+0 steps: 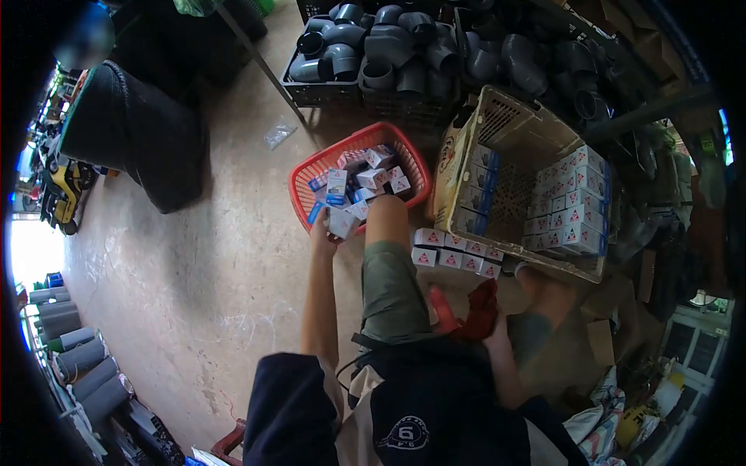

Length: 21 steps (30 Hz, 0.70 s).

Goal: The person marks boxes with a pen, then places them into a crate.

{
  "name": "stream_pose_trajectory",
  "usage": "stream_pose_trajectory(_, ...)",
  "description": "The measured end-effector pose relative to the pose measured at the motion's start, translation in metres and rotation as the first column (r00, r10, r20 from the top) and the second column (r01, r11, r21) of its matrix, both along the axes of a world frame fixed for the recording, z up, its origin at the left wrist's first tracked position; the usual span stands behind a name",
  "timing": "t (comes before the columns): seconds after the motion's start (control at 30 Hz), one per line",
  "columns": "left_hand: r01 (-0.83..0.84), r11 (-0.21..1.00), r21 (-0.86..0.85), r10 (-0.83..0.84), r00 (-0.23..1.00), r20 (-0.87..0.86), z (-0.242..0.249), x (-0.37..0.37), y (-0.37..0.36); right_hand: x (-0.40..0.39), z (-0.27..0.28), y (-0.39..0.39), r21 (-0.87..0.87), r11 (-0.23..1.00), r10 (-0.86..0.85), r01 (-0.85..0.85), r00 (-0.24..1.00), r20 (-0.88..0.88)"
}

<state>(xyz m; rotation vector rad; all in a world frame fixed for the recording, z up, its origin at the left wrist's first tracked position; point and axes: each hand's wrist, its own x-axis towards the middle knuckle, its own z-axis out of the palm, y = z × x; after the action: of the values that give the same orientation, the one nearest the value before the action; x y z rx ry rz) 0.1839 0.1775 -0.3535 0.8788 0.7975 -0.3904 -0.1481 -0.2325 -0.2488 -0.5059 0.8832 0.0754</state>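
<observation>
At the near edge of a red plastic basket [298,203], my left hand [322,231] grips a small white box [342,223]. Several small white and blue boxes [373,179] lie jumbled inside the basket. My right hand [498,334] is low by my right thigh, against a red cloth-like item [479,311]; its fingers are mostly hidden. A yellowish plastic crate [505,105] at the right holds stacked small boxes [573,203] along two sides. Beside its near left edge, more white boxes [457,252] stand in rows on the floor.
Black crates [326,95] of grey pipe elbows [388,48] stand behind the basket. A metal pole [260,62] slants down near them. A clear plastic bag [280,133] lies on the floor. Large dark rolls [144,132] stand at the left, grey pipes [85,365] lower left.
</observation>
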Motion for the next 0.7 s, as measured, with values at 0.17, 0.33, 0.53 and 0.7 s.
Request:
stream_pose_trajectory(0.17, -0.084, 0.942, -0.324, 0.026, 0.984, -0.178, -0.107, 0.019, -0.009, -0.013, 0.0, 0.0, 0.013, 1.0, 0.004, -0.005, 0.999, 0.05)
stream_pose_trajectory(0.33, -0.42, 0.721, -0.551, 0.23, 0.895, -0.382, -0.075, 0.048, -0.048, -0.015, -0.01, -0.004, 0.041, 0.999, -0.017, 0.019, 0.999, -0.044)
stream_pose_trajectory(0.53, 0.15, 0.988, -0.05, -0.15, 0.989, -0.008, -0.008, -0.008, -0.057, -0.004, 0.003, 0.008, -0.001, 0.999, 0.04, -0.04, 0.997, -0.062)
stream_pose_trajectory(0.7, 0.47, 0.815, 0.339, -0.479, 0.876, -0.062, 0.085, -0.121, -0.034, -0.001, -0.002, 0.0, 0.061, 0.994, 0.089, -0.086, 0.995, -0.044)
